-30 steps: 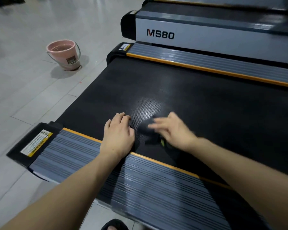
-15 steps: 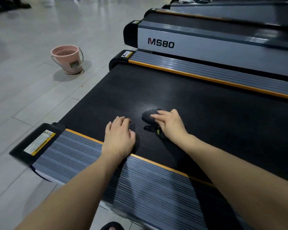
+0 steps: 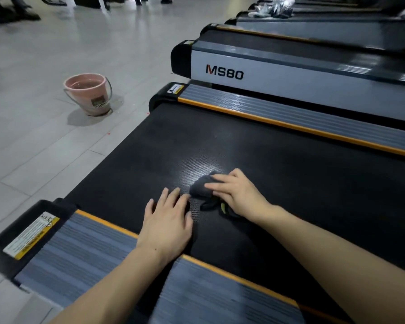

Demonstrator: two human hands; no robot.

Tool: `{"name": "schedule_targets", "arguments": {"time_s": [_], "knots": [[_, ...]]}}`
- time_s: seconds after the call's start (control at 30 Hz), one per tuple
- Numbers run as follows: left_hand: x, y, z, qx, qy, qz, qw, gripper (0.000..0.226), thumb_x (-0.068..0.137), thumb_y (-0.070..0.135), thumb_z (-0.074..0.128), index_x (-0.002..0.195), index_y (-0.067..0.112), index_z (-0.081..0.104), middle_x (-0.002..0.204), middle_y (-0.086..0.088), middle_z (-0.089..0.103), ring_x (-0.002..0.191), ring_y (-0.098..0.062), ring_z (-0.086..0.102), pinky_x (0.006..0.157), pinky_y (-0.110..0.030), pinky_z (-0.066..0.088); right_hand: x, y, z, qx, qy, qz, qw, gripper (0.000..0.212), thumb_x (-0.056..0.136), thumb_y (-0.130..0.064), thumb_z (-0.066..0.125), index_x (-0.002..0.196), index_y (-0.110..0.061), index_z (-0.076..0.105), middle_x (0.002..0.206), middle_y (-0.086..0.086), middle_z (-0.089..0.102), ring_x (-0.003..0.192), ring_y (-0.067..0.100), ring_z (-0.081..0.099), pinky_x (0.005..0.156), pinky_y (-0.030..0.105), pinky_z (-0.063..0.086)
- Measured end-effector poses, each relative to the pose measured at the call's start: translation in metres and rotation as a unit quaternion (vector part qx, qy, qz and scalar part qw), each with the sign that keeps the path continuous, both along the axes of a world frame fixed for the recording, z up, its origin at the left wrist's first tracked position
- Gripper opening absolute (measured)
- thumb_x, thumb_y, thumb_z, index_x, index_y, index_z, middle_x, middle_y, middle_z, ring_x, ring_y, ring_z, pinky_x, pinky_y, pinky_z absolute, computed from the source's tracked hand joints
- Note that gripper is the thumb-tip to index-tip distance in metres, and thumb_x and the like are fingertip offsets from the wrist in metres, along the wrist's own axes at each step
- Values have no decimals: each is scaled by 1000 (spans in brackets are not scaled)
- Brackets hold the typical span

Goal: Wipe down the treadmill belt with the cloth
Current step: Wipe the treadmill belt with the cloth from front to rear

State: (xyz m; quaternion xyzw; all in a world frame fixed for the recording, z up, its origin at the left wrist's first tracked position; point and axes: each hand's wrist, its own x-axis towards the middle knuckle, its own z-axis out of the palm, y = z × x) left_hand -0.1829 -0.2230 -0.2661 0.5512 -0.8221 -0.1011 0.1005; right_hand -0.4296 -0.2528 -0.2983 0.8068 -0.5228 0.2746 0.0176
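I see the right hand [image 3: 237, 194] pressing the small dark grey bunched cloth [image 3: 200, 189] onto the black textured treadmill belt [image 3: 290, 183], fingers fairly straight on top; I cannot tell if the thumb hooks under it. Left hand [image 3: 167, 224] lies flat and spread on the belt just beside the cloth, holding nothing, wrist over the orange-edged grey ribbed side rail [image 3: 84, 251].

Risks as I judge them:
1. Cloth is bunched, so contact is small and streaks get missed.
2. Left hand sits in the wipe path and can block the stroke.
3. Leaning on the belt may shift it.

Pink plastic bucket [image 3: 89, 94] stands well apart on the floor.
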Motion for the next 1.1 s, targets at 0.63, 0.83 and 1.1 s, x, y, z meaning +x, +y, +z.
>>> {"name": "schedule_targets", "arguments": {"time_s": [0.63, 0.83, 1.1], "knots": [[-48, -199, -3, -69, 4, -51, 996, 44, 102, 43, 36, 142, 30, 46, 160, -1, 35, 152, -23, 20, 121, -46, 23, -108, -228, 11, 26, -15, -281, 959, 27, 92, -30, 68, 116, -19, 67, 119, 1, 58, 108, 14, 54, 85, 4, 35], [-13, -186, -10, -80, 45, -17, 996, 42, 100, 41, 41, 139, 27, 51, 155, -3, 42, 150, -26, 26, 120, -49, 27, -88, -214, 22, 39, 3, -226, 973, 23, 93, -37, 63, 114, -41, 71, 115, -7, 65, 109, 22, 58, 97, 35, 46], [21, -189, -17, -38, 43, 28, 998, 43, 101, 41, 40, 141, 32, 52, 158, 3, 39, 152, -23, 20, 122, -51, 17, 5, -143, 13, 39, 36, 79, 995, 27, 95, -32, 60, 120, -30, 70, 110, 2, 59, 92, 19, 49, 90, 24, 40]]}}
